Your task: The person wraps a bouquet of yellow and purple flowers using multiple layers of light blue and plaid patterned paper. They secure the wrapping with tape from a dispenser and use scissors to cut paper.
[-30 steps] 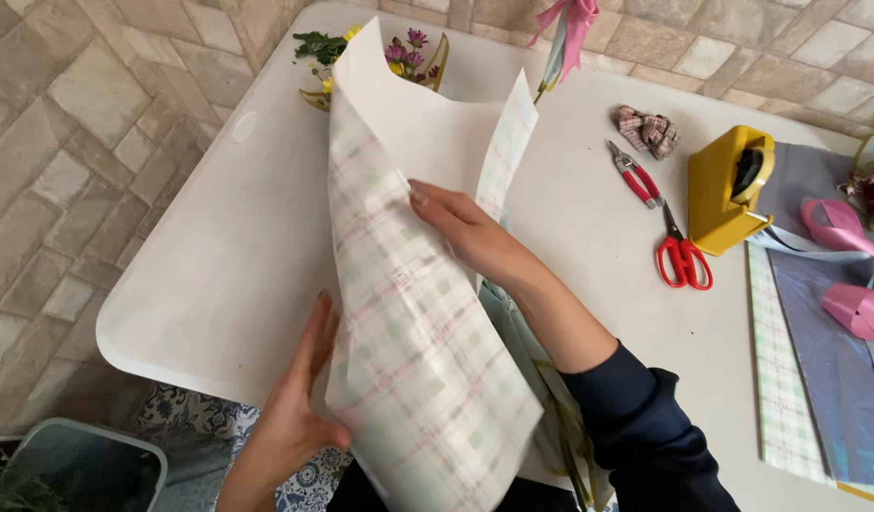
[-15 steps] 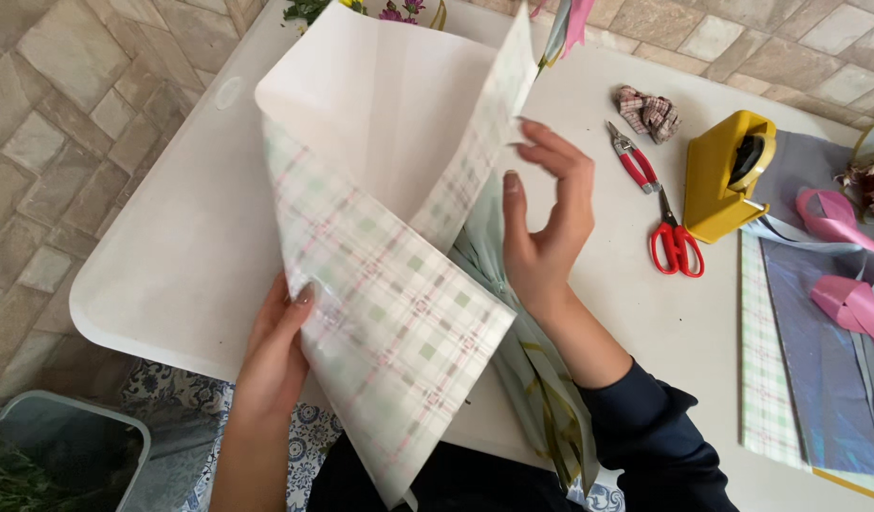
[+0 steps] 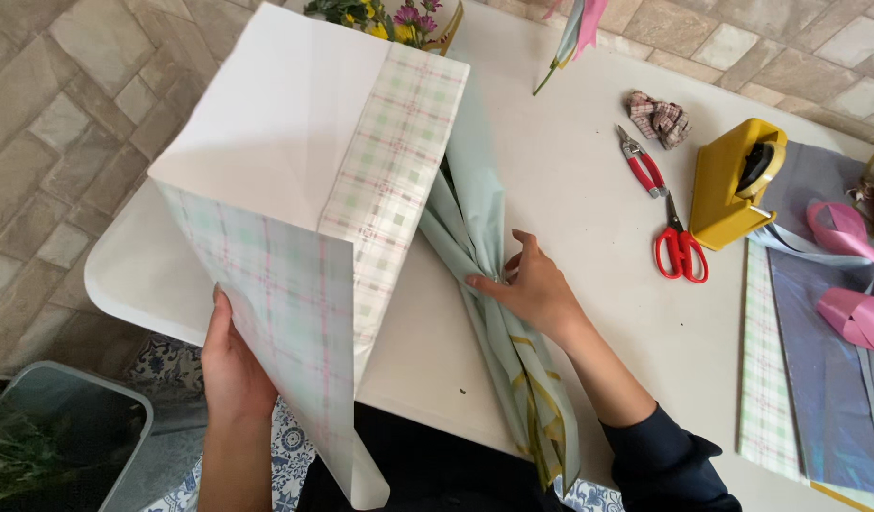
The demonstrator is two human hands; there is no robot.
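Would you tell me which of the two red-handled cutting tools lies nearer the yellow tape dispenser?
The scissors, with round red finger loops, lie right beside the yellow tape dispenser. The slimmer red-handled snips lie farther up the table.

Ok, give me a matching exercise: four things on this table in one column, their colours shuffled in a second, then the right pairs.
Things:
1. tape dispenser
2. scissors
3. ribbon
4. wrapped bundle under the right hand

Colours:
A. pink
B. pale green
C. yellow
D. red handles

Pairs: 1-C, 2-D, 3-A, 4-B
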